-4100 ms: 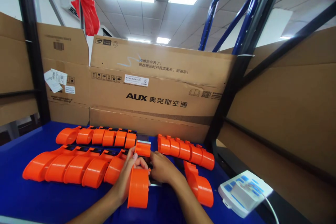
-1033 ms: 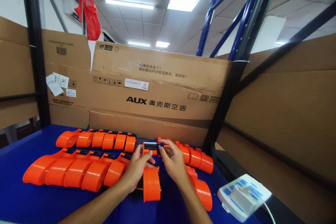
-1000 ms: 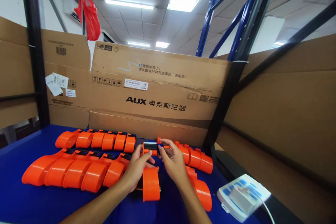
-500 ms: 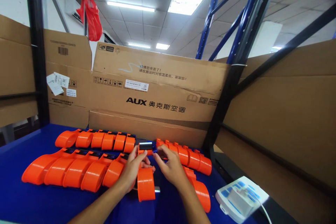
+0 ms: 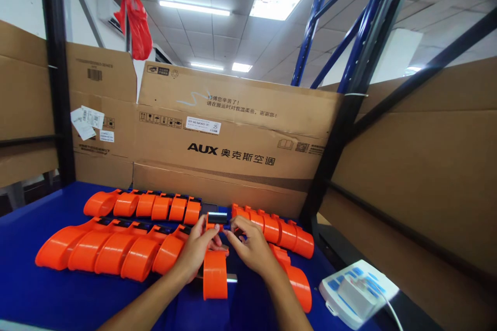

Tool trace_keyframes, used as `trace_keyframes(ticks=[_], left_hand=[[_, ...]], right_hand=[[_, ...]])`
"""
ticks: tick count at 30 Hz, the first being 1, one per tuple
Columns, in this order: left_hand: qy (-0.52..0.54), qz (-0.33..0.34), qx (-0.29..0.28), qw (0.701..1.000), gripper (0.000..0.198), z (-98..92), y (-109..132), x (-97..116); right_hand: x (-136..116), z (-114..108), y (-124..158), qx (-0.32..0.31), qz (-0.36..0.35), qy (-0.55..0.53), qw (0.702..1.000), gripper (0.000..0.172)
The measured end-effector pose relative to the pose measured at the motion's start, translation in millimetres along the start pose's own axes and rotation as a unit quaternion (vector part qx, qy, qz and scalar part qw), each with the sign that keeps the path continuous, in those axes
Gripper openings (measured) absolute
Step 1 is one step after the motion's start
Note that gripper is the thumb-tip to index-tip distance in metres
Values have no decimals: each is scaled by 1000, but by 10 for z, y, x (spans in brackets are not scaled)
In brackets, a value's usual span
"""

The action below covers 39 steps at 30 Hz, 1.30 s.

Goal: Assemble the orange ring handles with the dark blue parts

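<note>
My left hand (image 5: 198,248) is closed around an orange tape dispenser, with the thumb on its head. The head (image 5: 217,218) is dark with a pale serrated edge, and the dispenser's round orange body (image 5: 215,275) hangs below the hand. My right hand (image 5: 250,245) is at the right side of the head, its fingers bent beside a small blue part (image 5: 227,227). Whether those fingers grip the blue part is hidden. A grey metallic piece (image 5: 232,278) shows just behind the orange body.
Orange dispensers (image 5: 111,254) stand in rows to the left, and more (image 5: 287,232) stand to the right on the blue tabletop (image 5: 23,227). A white power strip (image 5: 349,295) with a plugged-in adapter lies at right. Cardboard (image 5: 233,129) walls the back, between dark posts (image 5: 334,150).
The dispenser's head has tilted slightly and shifted a little to the right. My right fingers have moved a little left and closer to it. The view has shifted slightly.
</note>
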<state>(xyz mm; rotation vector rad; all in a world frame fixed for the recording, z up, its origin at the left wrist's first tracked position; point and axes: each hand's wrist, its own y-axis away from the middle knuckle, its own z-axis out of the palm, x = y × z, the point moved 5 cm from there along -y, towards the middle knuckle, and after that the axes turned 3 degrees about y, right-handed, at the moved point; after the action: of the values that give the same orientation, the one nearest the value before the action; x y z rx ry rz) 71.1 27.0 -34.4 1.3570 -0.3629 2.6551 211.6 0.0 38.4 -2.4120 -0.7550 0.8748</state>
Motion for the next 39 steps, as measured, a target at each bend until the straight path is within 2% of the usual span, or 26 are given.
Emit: trace_keyframes(ticks=[5,9,12,24,33,37,39], left_hand=[[29,-11,5,1000,50,26,10,15],[43,-27,-2,999,45,80,63,35],[53,-44,-15,998,47,112,97,25],[71,-38,-14,997,47,106,99,42],[72,-42,-36,996,48,105,86,8],[78,-46,-40,995,48,113,95,9],[94,-59,-54,992,56,126,115,6]], right_hand=[[1,-34,15,-4,14,-31,999,19],[39,-82,29,40,28,-102,994,13],[45,-68,17,54,45,-141,988,15],[83,54,-27,-2,74,-206,976,20],[162,94,-21,-15,88,-226,970,26],[134,106,-7,-14,103,-267,958,25],[98,87,3,-11,117,-298,947,25]])
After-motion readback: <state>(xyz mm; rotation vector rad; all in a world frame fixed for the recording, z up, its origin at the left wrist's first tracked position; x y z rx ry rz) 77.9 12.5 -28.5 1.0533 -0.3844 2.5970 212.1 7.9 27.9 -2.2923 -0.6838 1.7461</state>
